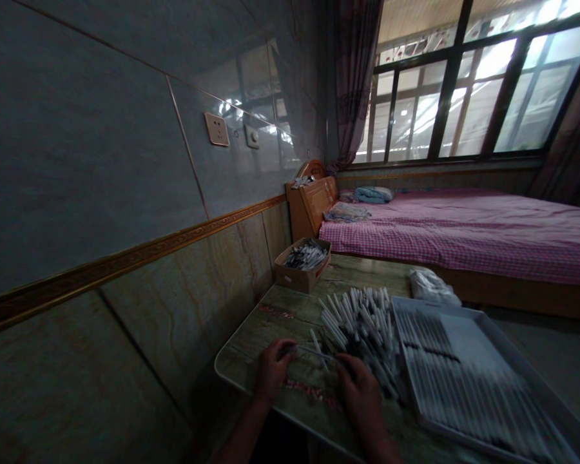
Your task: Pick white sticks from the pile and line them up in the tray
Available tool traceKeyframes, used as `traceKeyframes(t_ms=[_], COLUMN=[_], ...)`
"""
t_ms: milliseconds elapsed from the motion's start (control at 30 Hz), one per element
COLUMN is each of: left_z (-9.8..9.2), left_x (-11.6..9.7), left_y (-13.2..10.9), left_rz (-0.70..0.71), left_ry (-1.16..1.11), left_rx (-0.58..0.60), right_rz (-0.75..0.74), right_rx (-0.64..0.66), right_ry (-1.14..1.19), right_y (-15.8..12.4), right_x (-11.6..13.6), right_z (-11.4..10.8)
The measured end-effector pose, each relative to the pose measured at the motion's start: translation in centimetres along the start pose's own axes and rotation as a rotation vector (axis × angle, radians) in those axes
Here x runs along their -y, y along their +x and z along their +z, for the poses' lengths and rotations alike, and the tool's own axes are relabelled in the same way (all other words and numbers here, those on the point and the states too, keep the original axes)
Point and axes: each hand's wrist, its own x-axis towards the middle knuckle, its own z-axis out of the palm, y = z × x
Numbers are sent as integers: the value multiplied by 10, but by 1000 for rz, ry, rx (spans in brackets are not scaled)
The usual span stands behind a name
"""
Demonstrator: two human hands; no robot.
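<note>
My left hand (pixel 272 372) and my right hand (pixel 360 393) rest on a small table (pixel 251 348), both pinched on the two ends of one thin pen-like stick (pixel 314 352) that lies level between them. Right beside my right hand is a loose heap of white sticks (pixel 362 319). A flat white tray (pixel 468 374) to the right holds several rows of the same sticks laid side by side.
A cardboard box (pixel 303 263) of dark sticks stands at the table's far left corner, and a white bag (pixel 432 287) lies at the far right. The tiled wall (pixel 125 212) runs close on the left. A bed with a pink checked cover (pixel 464 232) lies beyond.
</note>
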Motion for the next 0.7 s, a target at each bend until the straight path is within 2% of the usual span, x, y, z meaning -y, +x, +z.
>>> traceKeyframes(t_ms=[367, 567, 700], left_z=[1, 0, -1], left_x=[2, 1, -1], left_y=[2, 0, -1], left_rz=[-66, -11, 5], left_ry=[-54, 6, 42], left_rx=[-20, 0, 18], right_rz=[-10, -38, -46], right_rx=[3, 35, 11], right_ry=[0, -21, -25], right_y=[-1, 0, 0], right_x=[3, 1, -2], right_z=[-1, -2, -1])
